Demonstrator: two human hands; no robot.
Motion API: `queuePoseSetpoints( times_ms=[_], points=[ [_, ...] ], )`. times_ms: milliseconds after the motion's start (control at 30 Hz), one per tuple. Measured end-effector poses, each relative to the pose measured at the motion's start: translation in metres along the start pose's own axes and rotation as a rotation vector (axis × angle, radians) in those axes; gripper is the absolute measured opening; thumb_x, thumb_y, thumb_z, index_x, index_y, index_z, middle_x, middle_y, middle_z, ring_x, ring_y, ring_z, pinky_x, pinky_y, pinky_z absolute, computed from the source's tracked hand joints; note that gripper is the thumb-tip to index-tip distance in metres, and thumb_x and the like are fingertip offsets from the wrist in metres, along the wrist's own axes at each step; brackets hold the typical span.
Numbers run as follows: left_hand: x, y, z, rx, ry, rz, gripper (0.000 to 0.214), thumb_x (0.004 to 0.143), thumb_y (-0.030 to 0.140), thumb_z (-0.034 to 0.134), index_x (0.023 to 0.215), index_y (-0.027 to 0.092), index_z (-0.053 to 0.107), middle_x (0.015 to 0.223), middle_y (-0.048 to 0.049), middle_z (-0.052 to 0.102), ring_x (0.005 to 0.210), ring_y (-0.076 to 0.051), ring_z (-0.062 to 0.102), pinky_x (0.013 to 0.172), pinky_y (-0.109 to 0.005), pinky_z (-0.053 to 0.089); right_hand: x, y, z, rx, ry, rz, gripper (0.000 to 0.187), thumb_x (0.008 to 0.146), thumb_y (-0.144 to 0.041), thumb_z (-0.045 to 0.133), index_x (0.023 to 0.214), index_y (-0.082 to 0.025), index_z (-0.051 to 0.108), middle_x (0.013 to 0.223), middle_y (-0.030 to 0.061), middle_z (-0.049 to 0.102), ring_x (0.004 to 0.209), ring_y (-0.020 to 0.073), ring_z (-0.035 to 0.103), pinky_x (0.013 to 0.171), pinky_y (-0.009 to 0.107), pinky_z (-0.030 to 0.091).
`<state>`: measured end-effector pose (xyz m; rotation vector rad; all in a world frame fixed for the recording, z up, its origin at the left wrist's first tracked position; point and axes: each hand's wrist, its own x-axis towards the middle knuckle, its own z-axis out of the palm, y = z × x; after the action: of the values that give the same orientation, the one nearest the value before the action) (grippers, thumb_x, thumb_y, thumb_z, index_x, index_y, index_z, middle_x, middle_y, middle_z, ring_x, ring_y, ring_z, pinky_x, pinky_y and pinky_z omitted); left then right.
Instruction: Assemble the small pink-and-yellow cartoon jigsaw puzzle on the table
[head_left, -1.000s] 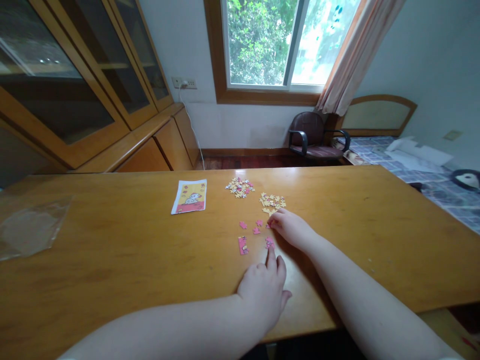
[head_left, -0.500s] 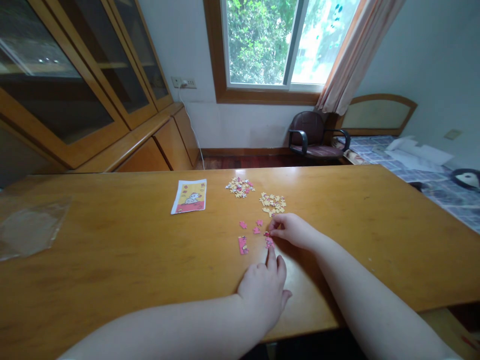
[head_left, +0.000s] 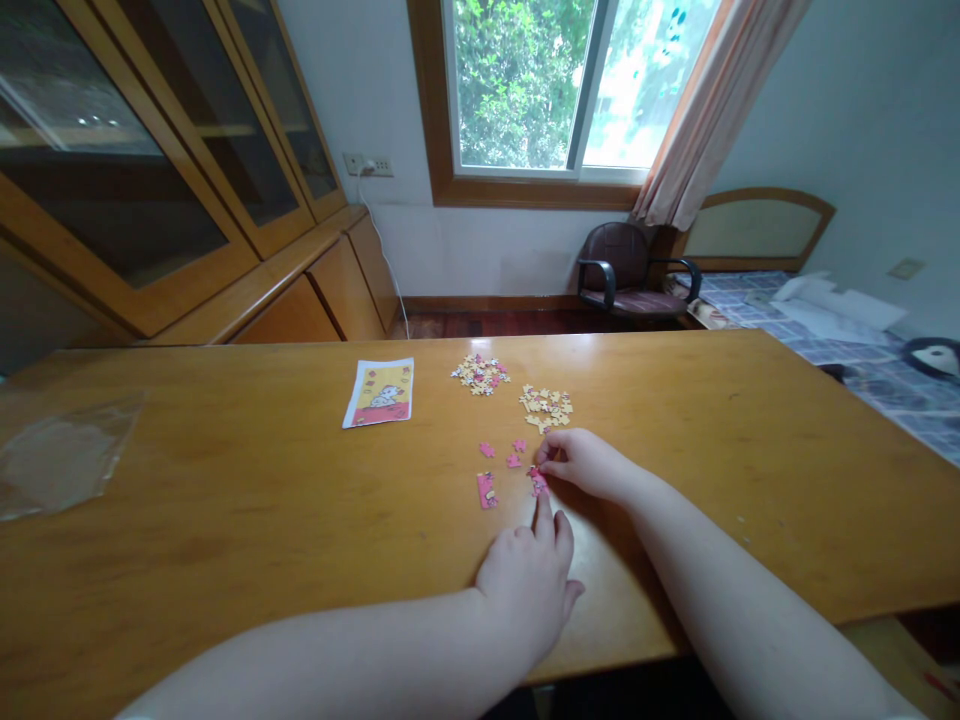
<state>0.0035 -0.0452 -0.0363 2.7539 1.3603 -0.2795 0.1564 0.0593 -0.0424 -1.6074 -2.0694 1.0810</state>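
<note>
Stretching its index finger forward, the left hand (head_left: 525, 578) lies nearest my remote view, its fingers loosely spread and nothing in its grasp; the fingertip rests on a knobbly pink jigsaw cluster (head_left: 539, 484). Just beyond, I have the right hand (head_left: 583, 462) with thumb and fingertips drawn together, pinching a small dark-pink piece (head_left: 533, 469) against the cluster's far edge. Whether the two interlock, I cannot tell. Beside them on the smooth, varnished wooden tabletop (head_left: 315, 540) I see a rectangular pink puzzle block (head_left: 487, 491) and, past it, three lobed loose pink pieces (head_left: 514, 461). Far to the left lies a crinkled clear plastic bag (head_left: 64, 450). Farther off I find a loose heap of pale-yellow pieces (head_left: 546, 407), a white-bordered picture card (head_left: 381, 393) and a multicoloured heap of pieces (head_left: 480, 375). Across the room I see a glass-fronted wooden cabinet (head_left: 259, 215), a maroon padded armchair (head_left: 619, 262) and a sliding window (head_left: 517, 90) beside a pleated pink curtain (head_left: 720, 115).
</note>
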Motion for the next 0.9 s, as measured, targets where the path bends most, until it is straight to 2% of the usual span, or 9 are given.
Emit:
queuePoseSetpoints(
  times_ms=[300,500,633,900],
  points=[
    [0.001,0.000,0.001,-0.019,0.008,-0.007,0.071,0.084,0.055,0.054,0.140,0.013,0.043,0.143,-0.0281,0.040,0.082,-0.028,0.068,0.069,-0.039,0.053,-0.001,-0.001,-0.001,-0.080,0.041,-0.067,0.008,0.074,-0.018,0.062,0.077,-0.018,0.069,0.074,-0.0005,0.066,0.065,0.0115,0.055,0.062,0.023,0.041],
    [0.001,0.000,0.001,-0.053,-0.004,-0.009,0.070,0.084,0.054,0.055,0.140,0.015,0.043,0.145,-0.0269,0.037,0.085,-0.029,0.068,0.071,-0.041,0.053,-0.003,-0.004,0.001,-0.148,-0.028,-0.057,0.009,0.074,-0.021,0.061,0.074,-0.019,0.070,0.066,-0.0012,0.063,0.060,0.0114,0.053,0.057,0.023,0.038],
    [0.003,-0.004,-0.002,-0.093,0.005,-0.004,0.067,0.083,0.055,0.055,0.136,0.015,0.046,0.141,-0.0248,0.043,0.090,-0.030,0.066,0.074,-0.042,0.053,-0.003,-0.002,0.000,-0.165,-0.040,-0.066,0.011,0.074,-0.022,0.061,0.075,-0.019,0.072,0.066,-0.0007,0.064,0.060,0.0114,0.053,0.057,0.023,0.038],
    [0.012,-0.013,-0.002,-0.185,0.083,-0.040,0.045,0.086,0.047,0.054,0.119,0.016,0.054,0.124,-0.0168,0.054,0.096,-0.028,0.063,0.077,-0.041,0.053,-0.002,0.000,-0.001,-0.160,-0.059,-0.050,0.011,0.075,-0.022,0.062,0.079,-0.020,0.073,0.067,-0.0010,0.066,0.061,0.0114,0.054,0.057,0.022,0.038]
  ],
)
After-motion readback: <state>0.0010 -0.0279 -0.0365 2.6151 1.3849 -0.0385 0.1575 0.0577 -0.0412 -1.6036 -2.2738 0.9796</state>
